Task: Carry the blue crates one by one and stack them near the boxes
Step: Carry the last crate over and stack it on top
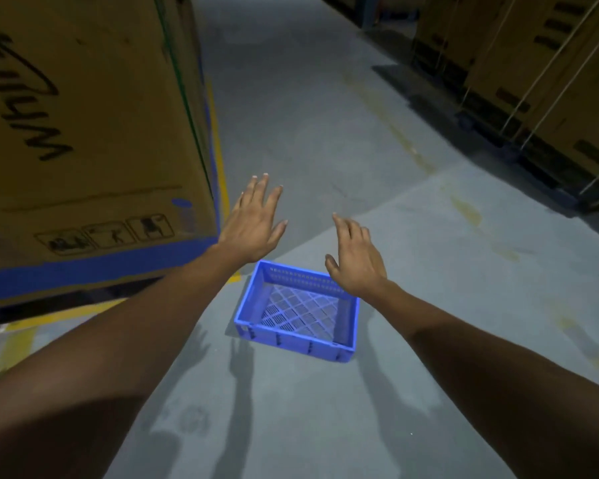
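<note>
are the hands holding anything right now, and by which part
Nothing is held. The left hand and right hand are open above the blue crate on the floor.

Blue crate (296, 311) — upright, seemingly empty

You have one view only: the head camera faces forward and down, near above the blue crate (296, 311), aisle floor (325, 133) beyond it.

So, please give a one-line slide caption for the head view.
Open left hand and right hand hover above an empty blue crate near a cardboard box.
</note>
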